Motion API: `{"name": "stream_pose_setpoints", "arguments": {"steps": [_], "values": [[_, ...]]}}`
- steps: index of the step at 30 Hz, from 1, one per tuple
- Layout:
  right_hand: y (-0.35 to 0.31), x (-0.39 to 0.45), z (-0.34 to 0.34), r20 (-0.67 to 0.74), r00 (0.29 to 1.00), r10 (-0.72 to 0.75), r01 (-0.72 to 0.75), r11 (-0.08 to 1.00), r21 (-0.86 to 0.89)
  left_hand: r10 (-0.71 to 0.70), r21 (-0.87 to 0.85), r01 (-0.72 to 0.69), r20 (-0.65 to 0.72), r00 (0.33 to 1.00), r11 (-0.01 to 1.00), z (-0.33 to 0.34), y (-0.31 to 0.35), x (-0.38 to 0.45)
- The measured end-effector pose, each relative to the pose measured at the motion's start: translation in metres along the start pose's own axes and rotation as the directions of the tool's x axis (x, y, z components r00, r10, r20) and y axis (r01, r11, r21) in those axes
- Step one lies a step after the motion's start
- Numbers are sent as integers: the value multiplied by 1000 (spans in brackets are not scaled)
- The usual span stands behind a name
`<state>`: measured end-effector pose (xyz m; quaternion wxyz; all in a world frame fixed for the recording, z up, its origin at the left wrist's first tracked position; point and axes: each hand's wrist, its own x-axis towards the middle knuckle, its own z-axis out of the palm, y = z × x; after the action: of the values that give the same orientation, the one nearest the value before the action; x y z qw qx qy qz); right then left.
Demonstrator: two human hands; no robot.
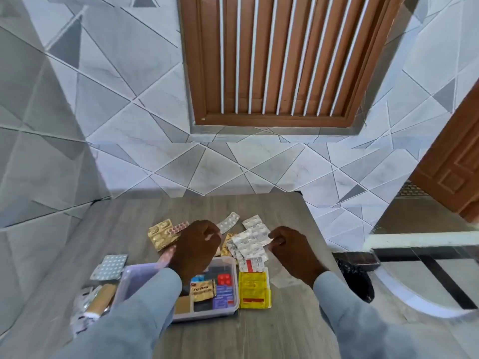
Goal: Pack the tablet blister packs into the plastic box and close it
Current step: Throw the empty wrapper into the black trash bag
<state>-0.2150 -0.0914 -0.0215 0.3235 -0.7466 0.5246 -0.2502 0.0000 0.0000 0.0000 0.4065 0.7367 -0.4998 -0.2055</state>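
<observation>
Left hand (198,246): fingers curled, hovering above the clear plastic box (228,310); nothing seen held.
Right hand (286,246): white foil blister packs (250,240) pinched at their edge.
Box: lid off, part-filled, on the grey wood-grain surface (259,338).

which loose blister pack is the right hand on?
The white silver-backed strip in the centre pile: the right hand pinches its right edge. The gold pack and grey pack lie untouched on the left.
</observation>
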Motion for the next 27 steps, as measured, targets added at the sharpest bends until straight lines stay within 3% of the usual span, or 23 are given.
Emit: {"name": "stream_pose_setpoints", "arguments": {"steps": [2, 4, 9, 11, 15, 17, 23, 27], "values": [[23, 12, 9, -2, 998, 65, -65, 995, -71, 42, 57, -46, 60, 997, 997, 24, -6, 20], [53, 24, 24, 55, 984, 170, -159, 975, -157, 63, 95, -85, 219, 974, 992, 55, -11, 40], [105, 37, 45, 62, 850, 524, -474, 809, -347, -16, 91, -43, 567, 824, 995, 137, -23, 71], [120, 37, 54, 83, 822, 564, -492, 775, -397, -41, 102, -32, 642, 766, 994, 158, -29, 76], [136, 42, 64, 91, 854, 513, -381, 734, -561, -31, 168, -118, 693, 720, 979, 175, -41, 86], [140, 45, 64, 94, 874, 477, -364, 770, -523, -25, 186, -146, 698, 716, 972, 180, -47, 87], [140, 45, 52, 67, 890, 451, -432, 882, -190, 51, 188, -273, 732, 680, 943, 198, -41, 81], [134, 44, 14, 58, 909, 413, -416, 905, 87, 134, 156, -295, 633, 762, 943, 208, -22, 75]]}}
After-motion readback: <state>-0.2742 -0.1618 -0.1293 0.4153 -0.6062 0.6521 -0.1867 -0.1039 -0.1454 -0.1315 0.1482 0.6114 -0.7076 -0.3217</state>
